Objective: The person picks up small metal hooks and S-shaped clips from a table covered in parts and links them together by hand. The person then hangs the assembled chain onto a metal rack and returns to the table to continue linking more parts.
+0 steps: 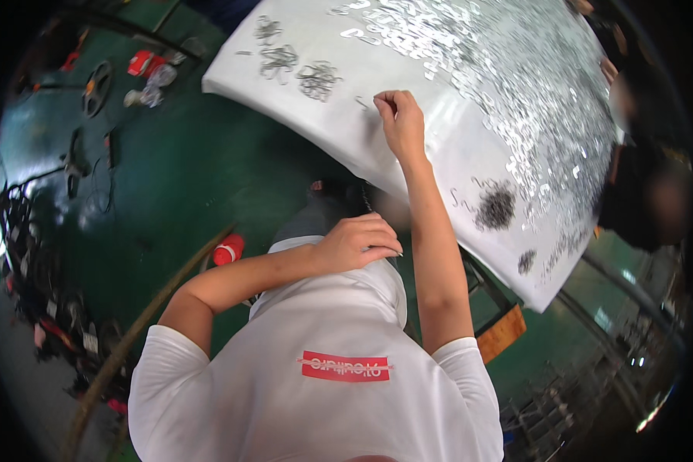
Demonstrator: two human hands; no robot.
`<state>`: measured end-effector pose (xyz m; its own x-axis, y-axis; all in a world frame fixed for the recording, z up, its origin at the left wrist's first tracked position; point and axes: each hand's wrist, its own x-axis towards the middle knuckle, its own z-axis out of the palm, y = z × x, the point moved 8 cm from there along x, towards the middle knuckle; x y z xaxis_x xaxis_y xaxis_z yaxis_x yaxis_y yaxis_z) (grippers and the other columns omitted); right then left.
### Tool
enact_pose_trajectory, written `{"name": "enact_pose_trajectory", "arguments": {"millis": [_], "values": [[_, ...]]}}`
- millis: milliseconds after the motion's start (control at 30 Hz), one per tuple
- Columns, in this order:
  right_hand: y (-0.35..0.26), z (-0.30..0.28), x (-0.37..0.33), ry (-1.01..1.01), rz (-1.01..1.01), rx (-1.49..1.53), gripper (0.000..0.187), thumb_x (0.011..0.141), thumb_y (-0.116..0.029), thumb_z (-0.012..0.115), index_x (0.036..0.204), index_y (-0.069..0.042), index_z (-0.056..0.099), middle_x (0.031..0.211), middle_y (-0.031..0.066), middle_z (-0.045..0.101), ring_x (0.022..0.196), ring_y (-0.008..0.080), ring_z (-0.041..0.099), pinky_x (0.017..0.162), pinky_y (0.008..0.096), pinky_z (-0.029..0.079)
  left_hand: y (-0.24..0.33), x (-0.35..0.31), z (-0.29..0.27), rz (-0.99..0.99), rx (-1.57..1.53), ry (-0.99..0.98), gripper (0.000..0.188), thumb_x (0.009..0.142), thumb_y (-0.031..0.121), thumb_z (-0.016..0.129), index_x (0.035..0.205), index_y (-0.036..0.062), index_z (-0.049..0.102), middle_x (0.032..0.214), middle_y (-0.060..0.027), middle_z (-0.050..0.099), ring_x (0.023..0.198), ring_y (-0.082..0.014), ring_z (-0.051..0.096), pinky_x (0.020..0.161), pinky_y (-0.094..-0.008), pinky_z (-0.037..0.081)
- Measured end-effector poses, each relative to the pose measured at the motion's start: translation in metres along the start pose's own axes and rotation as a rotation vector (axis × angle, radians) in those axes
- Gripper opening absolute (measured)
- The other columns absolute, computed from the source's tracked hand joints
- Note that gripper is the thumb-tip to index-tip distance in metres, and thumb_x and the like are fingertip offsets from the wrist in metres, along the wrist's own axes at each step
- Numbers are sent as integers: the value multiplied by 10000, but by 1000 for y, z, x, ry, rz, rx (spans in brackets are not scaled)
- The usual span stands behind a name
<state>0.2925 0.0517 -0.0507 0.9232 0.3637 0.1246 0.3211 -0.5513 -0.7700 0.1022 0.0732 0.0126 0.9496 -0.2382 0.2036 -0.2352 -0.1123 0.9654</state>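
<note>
In the head view, pinches narrowly with right hand (pixel 403 127) over white-covered table (pixel 285 100), beside thin dark curved piece (pixel 362 102); holds left hand (pixel 354 242) near white T-shirt (pixel 331 289) with loosely curled fingers; cannot tell of anything held in either; seems partly done, judging by small dark heaps (pixel 496 209), with many flat silvery pieces (pixel 531 119) left spread

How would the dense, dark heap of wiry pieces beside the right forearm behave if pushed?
The heap would likely scatter: its pieces look loose. Curled shapes along its fringe may snag. The smooth-looking white tabletop should let them slide.
</note>
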Motion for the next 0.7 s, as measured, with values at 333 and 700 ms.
{"name": "enact_pose_trajectory", "arguments": {"millis": [333, 700], "values": [[133, -173, -173, 331, 494, -327, 99, 821, -150, 649, 859, -62, 671, 855, 106, 613, 798, 292, 607, 715, 389, 476, 4, 16, 22, 44, -34, -130, 129, 742, 25, 724, 865, 52, 694, 826, -62, 647, 758, -222, 593, 676, -313, 476], [121, -163, -199, 245, 592, -59, 173, 818, -181, 684, 882, -26, 642, 800, 57, 629, 685, 186, 597, 620, 331, 461, 9, 29, 46, 100, 7, -180, 113, 755, 22, 715, 863, 46, 696, 844, -53, 664, 771, -212, 588, 692, -306, 478]]}}
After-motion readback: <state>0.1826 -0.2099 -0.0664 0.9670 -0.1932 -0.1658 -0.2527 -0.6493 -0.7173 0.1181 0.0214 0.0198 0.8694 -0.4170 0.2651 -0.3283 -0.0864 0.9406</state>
